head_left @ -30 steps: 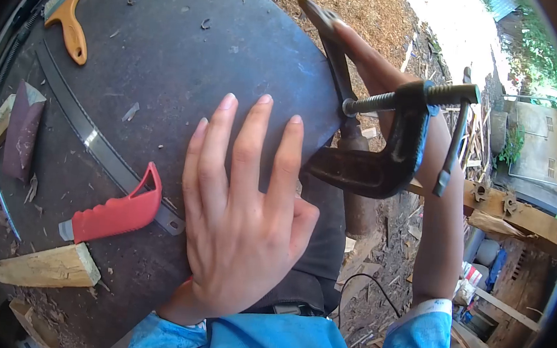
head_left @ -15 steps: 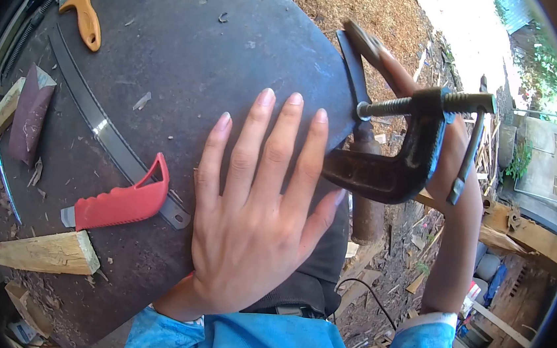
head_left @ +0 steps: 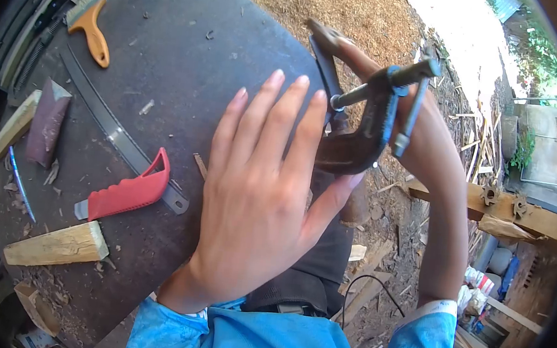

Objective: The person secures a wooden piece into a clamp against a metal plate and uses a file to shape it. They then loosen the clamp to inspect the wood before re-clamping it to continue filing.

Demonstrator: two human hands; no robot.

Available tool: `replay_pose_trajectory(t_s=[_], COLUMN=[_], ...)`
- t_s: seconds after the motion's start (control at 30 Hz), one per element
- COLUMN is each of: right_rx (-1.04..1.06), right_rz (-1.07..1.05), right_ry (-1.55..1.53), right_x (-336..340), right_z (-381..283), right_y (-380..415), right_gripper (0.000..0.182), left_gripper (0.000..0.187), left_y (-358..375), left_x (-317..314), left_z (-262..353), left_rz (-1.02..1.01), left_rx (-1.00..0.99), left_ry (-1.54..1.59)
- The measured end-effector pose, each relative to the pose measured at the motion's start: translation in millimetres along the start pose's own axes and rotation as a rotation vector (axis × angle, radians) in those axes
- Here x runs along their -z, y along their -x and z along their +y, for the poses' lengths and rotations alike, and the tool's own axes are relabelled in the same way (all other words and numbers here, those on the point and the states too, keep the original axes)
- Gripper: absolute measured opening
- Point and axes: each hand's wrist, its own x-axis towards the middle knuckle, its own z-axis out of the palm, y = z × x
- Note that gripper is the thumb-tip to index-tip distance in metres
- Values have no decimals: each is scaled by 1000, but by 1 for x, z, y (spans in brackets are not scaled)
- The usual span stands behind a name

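My left hand point(head_left: 257, 195) lies palm down over the dark tabletop point(head_left: 189, 53), fingers stretched and apart, holding nothing; its thumb tip is beside the C-clamp frame point(head_left: 353, 151). Behind the clamp, at the table's right edge, is my right hand point(head_left: 404, 99), partly hidden. Its fingers are bent around a dull brown piece point(head_left: 327, 36) that I cannot make out clearly. A dark flat strip point(head_left: 326, 65) stands out from the edge beside the clamp screw point(head_left: 355, 98). Under the clamp hangs a brown cylindrical part point(head_left: 355, 207).
On the left lie a red handle point(head_left: 127, 194), a curved metal blade point(head_left: 113, 130), a wood block point(head_left: 57, 245), a brush point(head_left: 92, 32), a purple-brown block point(head_left: 49, 121) and a blue pen point(head_left: 21, 181). Wood scraps and a beam point(head_left: 527, 214) are at right.
The view has shifted, so the clamp appears further left and the tools slightly right. The clamp's handle bar shows at a different angle. My left hand stays spread, now nearer the clamp.
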Motion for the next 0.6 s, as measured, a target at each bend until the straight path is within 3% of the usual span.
replay_pose_trajectory(t_s=[0.13,0.17,0.23,0.37,0.5,0.6], right_rx=[150,82,138,235,208,241], right_rz=[40,4,90,165,125,164], right_ry=[-17,46,28,8,52,58], right_x=[-6,-1,-6,-21,-18,-15], right_z=[8,3,5,9,11,13], right_y=[-32,-24,-6,-1,-26,-2], right_gripper=[78,78,52,59,65,69], left_gripper=[81,83,80,69,70,71], left_y=[-13,-13,-10,-10,-10,-8], left_x=[-7,-10,-21,-23,-21,-19], left_z=[-3,-4,-6,-4,-7,-5], left_rz=[42,38,71,66,-14,-47], left_rx=[-84,-99,-128,-136,-135,-125], left_ry=[4,44,126,214,94,129])
